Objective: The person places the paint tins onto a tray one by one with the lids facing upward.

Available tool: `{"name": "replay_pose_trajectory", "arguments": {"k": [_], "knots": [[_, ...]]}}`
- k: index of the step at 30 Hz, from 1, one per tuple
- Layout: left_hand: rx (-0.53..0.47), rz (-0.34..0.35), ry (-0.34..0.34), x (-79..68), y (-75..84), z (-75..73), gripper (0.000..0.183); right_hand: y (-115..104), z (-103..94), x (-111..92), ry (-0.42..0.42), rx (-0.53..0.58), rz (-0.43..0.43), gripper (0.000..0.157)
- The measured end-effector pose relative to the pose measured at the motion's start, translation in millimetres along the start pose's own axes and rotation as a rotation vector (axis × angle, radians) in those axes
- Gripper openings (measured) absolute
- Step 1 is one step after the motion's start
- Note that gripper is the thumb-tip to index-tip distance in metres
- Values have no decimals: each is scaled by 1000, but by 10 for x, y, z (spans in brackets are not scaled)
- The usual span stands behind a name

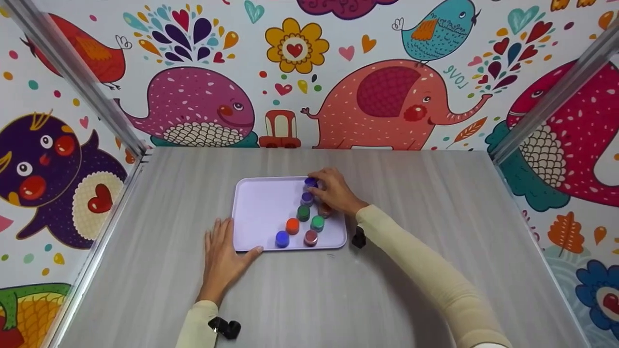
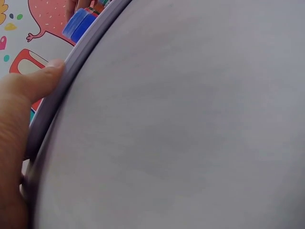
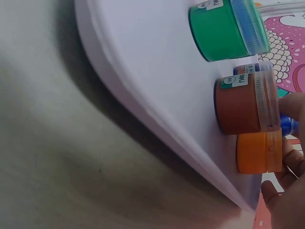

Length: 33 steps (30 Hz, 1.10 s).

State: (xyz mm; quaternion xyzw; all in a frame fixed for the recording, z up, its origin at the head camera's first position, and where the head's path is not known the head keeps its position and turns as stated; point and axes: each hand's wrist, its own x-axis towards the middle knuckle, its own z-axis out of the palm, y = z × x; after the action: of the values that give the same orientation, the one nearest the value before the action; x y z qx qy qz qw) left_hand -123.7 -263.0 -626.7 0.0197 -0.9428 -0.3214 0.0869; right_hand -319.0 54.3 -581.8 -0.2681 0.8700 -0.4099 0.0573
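Note:
A pale lilac tray lies on the table with several small lidded paint jars toward its right side. At its far edge my right hand pinches a dark blue jar between thumb and fingers. A purple jar, a dark green jar, an orange-red jar and a blue jar run in a slanting row toward the front. Beside them are a light green jar and a reddish-brown jar. My left hand rests against the tray's near left corner, its thumb on the front rim.
In the right wrist view, an orange jar stands by the right fingers, next to a brown jar. The grey wood-grain table surrounds the tray. A wall with cartoon animals rises behind it, and metal posts stand at the corners.

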Motion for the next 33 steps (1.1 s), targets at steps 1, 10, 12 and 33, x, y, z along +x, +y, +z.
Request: {"name": "replay_pose_trajectory", "arguments": {"k": [1,10,12,33], "knots": [[-1,-4,-2,-2,-2,-3,118,3,12,1,6,5,5,46],[-6,-13,-5,-27,-10,-7,118,-7,53,-58,10,13,41,42],[-7,-11,-2,-28,-10,-7,118,-28,30,-95,8,34,50,42],[8,23,-25,-15,-56,-40,119,71,-582,-1218,136,-20,74,41]]}}
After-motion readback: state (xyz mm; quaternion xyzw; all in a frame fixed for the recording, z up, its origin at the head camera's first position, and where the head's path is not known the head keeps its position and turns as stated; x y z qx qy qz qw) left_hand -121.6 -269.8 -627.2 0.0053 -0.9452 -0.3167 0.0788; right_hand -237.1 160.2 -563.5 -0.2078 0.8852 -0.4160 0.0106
